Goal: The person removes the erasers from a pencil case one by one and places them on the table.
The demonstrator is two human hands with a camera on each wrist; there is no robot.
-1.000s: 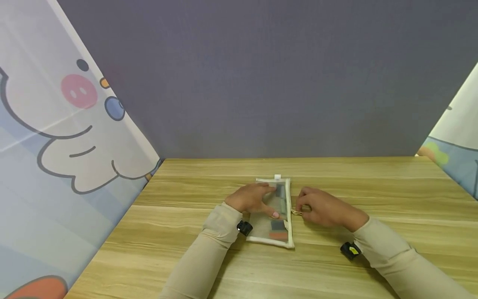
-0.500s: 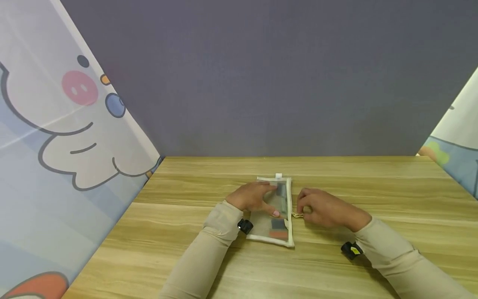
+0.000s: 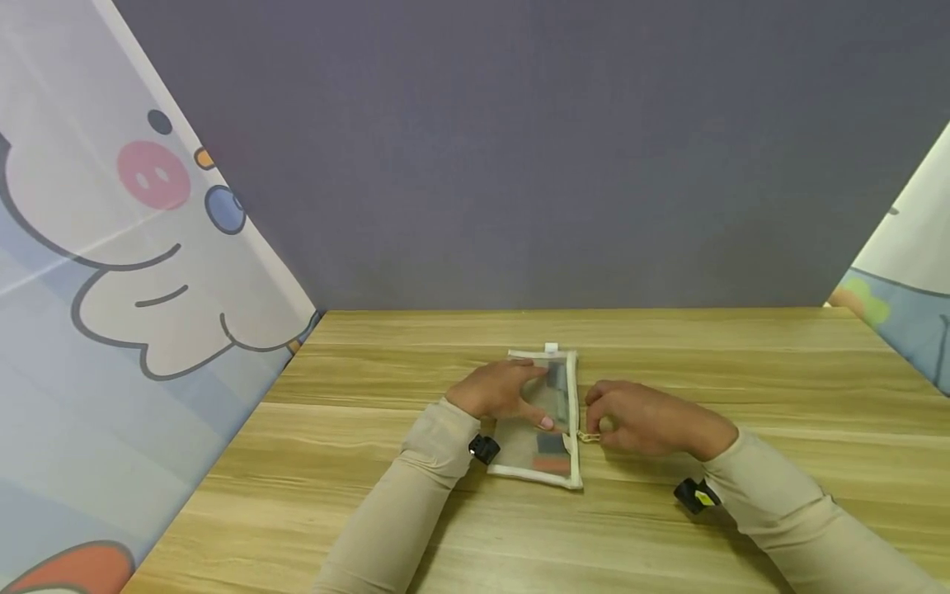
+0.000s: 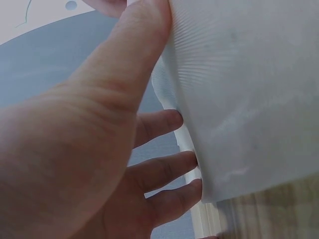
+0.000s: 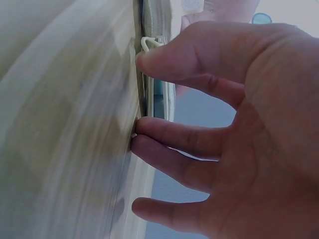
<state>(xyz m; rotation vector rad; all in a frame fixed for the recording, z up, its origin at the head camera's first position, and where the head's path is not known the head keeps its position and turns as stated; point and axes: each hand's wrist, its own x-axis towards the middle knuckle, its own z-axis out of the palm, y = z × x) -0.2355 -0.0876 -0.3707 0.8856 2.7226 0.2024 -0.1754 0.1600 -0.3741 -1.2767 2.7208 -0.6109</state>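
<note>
A see-through zip pouch [image 3: 519, 458] with cream edging lies flat on the wooden table, its zipper along the right side. Dark, grey-green and orange-red contents show through it. My left hand [image 3: 500, 392] rests on top of the pouch with thumb and fingers spread; in the left wrist view its fingertips [image 4: 172, 119] touch the pouch. With thumb and forefinger, my right hand [image 3: 641, 417] pinches the looped zipper pull [image 3: 589, 436] just off the pouch's right edge. In the right wrist view the zipper edges [image 5: 172, 97] stand apart on the pull's far side, showing teal inside.
The table [image 3: 356, 388] runs back to a grey upright panel [image 3: 519, 165]. A cartoon-printed sheet [image 3: 148, 247] hangs at the left, another printed sheet [image 3: 909, 272] at the right. A white tag [image 3: 552, 347] sticks out from the pouch's far end.
My right hand has drawn the zipper pull a short way along the pouch's edge towards me. The left hand has stayed in place on the pouch.
</note>
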